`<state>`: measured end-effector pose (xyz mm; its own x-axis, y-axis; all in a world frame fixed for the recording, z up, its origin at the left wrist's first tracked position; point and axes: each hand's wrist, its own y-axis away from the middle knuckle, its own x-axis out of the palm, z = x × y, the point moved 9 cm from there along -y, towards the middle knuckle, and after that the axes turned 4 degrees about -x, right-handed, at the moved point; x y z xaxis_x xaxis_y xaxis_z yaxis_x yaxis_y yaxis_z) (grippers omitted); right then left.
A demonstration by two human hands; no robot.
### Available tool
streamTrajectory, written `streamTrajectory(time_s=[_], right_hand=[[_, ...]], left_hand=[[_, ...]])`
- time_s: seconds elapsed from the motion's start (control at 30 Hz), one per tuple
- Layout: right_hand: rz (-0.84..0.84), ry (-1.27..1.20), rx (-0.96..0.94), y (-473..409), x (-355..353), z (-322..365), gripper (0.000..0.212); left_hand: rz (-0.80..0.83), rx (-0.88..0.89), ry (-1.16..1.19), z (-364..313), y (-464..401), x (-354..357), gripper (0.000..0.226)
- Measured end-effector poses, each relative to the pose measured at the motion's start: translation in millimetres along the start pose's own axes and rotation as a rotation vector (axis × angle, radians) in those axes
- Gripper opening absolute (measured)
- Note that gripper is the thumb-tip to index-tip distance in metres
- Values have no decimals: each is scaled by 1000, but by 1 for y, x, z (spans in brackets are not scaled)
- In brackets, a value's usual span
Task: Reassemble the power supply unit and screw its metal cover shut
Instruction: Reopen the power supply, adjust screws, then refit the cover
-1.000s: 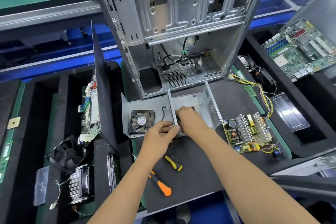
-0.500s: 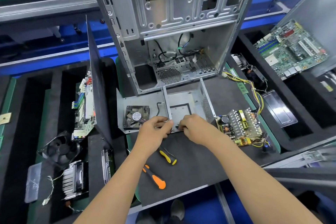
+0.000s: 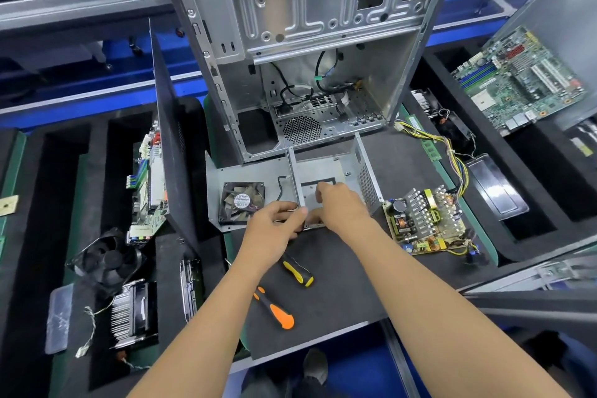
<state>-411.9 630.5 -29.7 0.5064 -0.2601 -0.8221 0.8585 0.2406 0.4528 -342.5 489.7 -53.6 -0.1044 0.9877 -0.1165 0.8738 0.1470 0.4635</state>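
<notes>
The open metal power supply housing (image 3: 326, 168) lies on the dark mat in front of the computer case. Left of it lies its flat metal cover (image 3: 245, 174) with a black fan (image 3: 242, 202) on it. My left hand (image 3: 274, 229) pinches the housing's near left edge. Over the housing's near floor, my right hand (image 3: 342, 210) has its fingers curled at the front edge; what they hold is hidden. The power supply circuit board (image 3: 423, 223) with its yellow cable bundle lies to the right of the housing.
The bare computer case (image 3: 307, 42) stands open behind the housing. Two screwdrivers lie near my left wrist, one yellow-handled (image 3: 298, 273) and one orange-handled (image 3: 274, 308). Foam trays hold a motherboard (image 3: 520, 81) at right, and a fan (image 3: 106, 260) and heatsink (image 3: 132, 313) at left.
My right hand drew back toward the housing's near edge, then reached slightly forward again. My left hand stayed on the near left edge. The view shifted a little.
</notes>
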Motion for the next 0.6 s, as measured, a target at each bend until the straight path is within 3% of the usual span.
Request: streamTrajectory(time_s=[0.3,0.6], right_hand=[[-24,156,-90,-12,14,18,19],[-14,123,-90,-17,7,10,24]], left_hand=[[-11,-2,27,1,-1,-1,21],[-13,-1,38,-2,2,0,15]])
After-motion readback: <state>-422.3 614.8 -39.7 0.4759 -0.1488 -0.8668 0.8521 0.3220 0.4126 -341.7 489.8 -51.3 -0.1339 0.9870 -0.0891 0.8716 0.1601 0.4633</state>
